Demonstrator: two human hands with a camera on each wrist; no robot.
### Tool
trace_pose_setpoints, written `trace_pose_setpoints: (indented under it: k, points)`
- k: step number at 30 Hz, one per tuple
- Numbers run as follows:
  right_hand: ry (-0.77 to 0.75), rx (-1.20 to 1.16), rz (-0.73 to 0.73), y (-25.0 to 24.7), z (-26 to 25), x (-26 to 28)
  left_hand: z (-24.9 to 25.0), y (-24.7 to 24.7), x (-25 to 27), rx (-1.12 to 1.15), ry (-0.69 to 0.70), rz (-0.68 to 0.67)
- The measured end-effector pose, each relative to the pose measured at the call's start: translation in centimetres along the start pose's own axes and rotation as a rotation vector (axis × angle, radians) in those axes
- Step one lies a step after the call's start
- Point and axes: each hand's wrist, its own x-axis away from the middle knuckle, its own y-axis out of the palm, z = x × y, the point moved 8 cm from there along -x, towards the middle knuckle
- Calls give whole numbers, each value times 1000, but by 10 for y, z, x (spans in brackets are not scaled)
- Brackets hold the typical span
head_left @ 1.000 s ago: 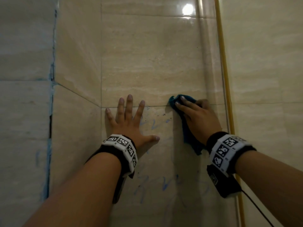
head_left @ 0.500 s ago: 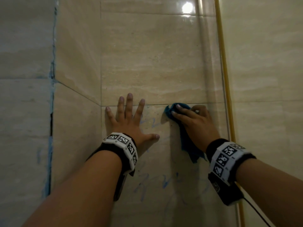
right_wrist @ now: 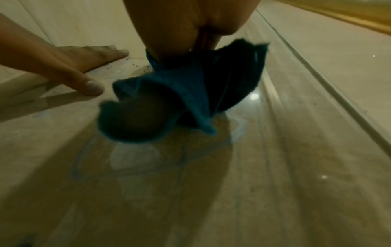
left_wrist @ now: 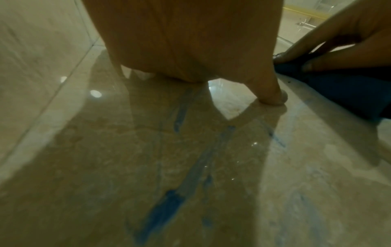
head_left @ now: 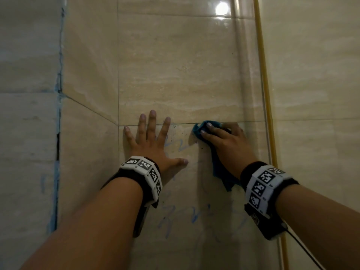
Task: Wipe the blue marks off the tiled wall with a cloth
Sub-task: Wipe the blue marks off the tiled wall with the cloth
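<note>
My left hand [head_left: 153, 141] lies flat on the beige tiled wall [head_left: 185, 65] with its fingers spread, just below a horizontal tile joint. To its right, my right hand [head_left: 226, 143] holds a bunched teal cloth [head_left: 200, 128] against the wall at the same joint, fingers bent over it. The cloth's tail [head_left: 224, 176] hangs below the palm. Blue marks [head_left: 181, 146] show between the hands, and more blue marks [head_left: 194, 216] lie lower on the tile. The left wrist view shows the streaks [left_wrist: 165, 212] close up, with my thumb [left_wrist: 273, 95] and the cloth [left_wrist: 349, 93] beyond. The right wrist view shows the cloth [right_wrist: 169, 93].
The wall meets a side wall in a corner [head_left: 117, 75] at the left. A blue-stained seam [head_left: 57, 162] runs down further left. A gold vertical trim [head_left: 266, 84] bounds the tile on the right. Dark specks [head_left: 175, 133] dot the tile near the joint.
My right hand has slid the cloth down and slightly left, from across the tile joint to just below it. The left hand has stayed in place.
</note>
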Motion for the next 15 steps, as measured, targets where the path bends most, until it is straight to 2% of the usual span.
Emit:
trace_pose_setpoints:
  k: [4,9,12,15]
  points:
    - [51,-69,-36,2,-6,-2,0,0,0,1,-3,16]
    - [50,-135,-138,6,-16,25,1,-2,2,-20,-29,-15]
    - [61,-117,-188,4,-13,35,6,-7,9,-31,-40,23]
    - [163,-64,-192,-3,-1,38,13,0,26,-3,-8,67]
